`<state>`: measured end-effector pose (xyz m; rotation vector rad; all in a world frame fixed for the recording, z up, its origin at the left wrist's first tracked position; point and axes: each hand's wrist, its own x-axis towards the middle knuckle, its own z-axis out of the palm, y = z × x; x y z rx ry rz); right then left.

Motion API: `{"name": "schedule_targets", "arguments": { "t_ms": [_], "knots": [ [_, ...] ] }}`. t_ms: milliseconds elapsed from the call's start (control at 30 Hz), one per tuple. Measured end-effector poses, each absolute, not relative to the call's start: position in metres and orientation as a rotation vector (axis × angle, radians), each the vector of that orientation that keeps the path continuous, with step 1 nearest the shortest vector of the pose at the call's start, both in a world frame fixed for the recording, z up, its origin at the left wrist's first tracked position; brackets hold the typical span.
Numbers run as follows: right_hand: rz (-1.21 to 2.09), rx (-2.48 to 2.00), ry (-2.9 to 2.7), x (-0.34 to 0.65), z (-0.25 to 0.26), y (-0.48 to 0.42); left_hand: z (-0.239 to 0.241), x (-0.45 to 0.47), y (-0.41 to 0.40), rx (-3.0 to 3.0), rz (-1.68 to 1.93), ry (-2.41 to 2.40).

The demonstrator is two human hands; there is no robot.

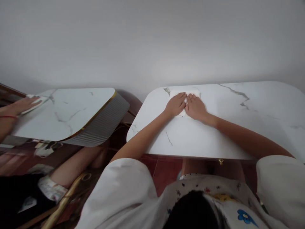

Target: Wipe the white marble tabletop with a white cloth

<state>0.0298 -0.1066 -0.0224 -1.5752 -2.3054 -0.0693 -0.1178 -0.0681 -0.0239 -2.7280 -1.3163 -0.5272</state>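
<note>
A white cloth (183,112) lies flat on the white marble-patterned table (190,141) in front of me, toward its far left part. My left hand (176,104) rests on the cloth's left side, palm down with the fingers stretched out. From the right, my right hand (195,106) lies flat on the same cloth, and the fingertips of both hands nearly meet. Much of the cloth is hidden under my palms. Whether it is fabric or thick paper, I cannot tell.
A plain wall (152,44) runs along the table's back edge. To the left stands a second marble-patterned table (71,111) with a gold rim and ribbed side. Another person's hand (23,105) lies on a white cloth (35,106) there. A small gold knob (220,162) sits under my table's front edge.
</note>
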Motion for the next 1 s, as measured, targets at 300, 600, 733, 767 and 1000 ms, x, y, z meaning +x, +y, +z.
{"name": "schedule_targets", "arguments": {
  "t_ms": [300, 600, 733, 767, 1000],
  "knots": [
    [0.057, -1.367, -2.452, 0.025, -0.016, -0.229, -0.024, -0.133, -0.216, -2.617, -0.459, -1.554],
    [-0.033, -1.488, -2.48, 0.106, -0.01, -0.248, -0.023, -0.043, -0.241, -2.613, -0.587, -1.617],
    [-0.084, -1.525, -2.456, 0.111, -0.01, -0.199, -0.023, -0.031, -0.18, -2.712, -0.568, -1.485],
    [-0.103, -1.526, -2.442, 0.11, -0.011, -0.184, -0.024, -0.033, -0.162, -2.715, -0.58, -1.462],
    [-0.102, -1.414, -2.483, 0.085, -0.021, -0.08, -0.03, -0.066, -0.061, -2.64, -0.751, -1.567]
  ]
}}
